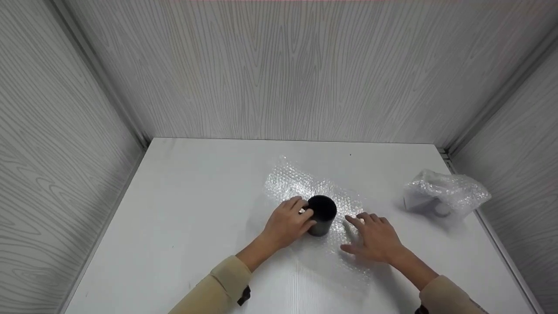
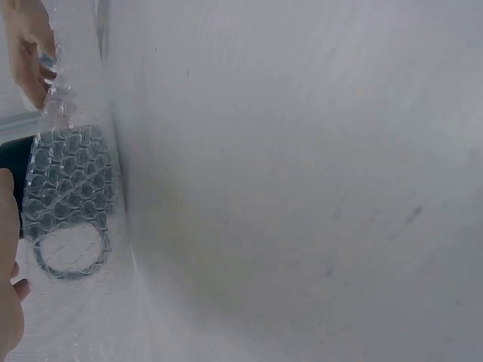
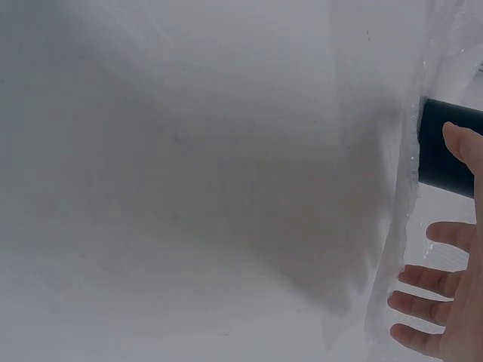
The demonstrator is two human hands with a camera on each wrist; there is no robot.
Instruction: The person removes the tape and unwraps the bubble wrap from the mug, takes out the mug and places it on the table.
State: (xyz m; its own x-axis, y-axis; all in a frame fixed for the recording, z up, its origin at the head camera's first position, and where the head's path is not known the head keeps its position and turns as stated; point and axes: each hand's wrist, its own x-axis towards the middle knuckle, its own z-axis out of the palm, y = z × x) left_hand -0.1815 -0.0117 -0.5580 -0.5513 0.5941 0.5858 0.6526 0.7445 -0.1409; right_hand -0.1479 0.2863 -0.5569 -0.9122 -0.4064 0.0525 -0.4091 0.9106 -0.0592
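A black mug (image 1: 320, 216) stands upright on a sheet of bubble wrap (image 1: 290, 181). My left hand (image 1: 289, 222) grips the mug at its left side, fingers near the rim and thumb lower down. In the left wrist view, the mug's ring-shaped handle (image 2: 72, 275) shows through the raised edge of the wrap. To the right of the mug, my right hand (image 1: 375, 237) is held over the wrap with fingers spread, apart from the mug. The right wrist view shows those fingers (image 3: 429, 280) extended and holding nothing.
At the right side of the white table (image 1: 196, 187) lies a white mug (image 1: 420, 203) wrapped in bubble wrap, its handle visible. Pale wood-grain panels (image 1: 279, 74) enclose the table at the back and both sides.
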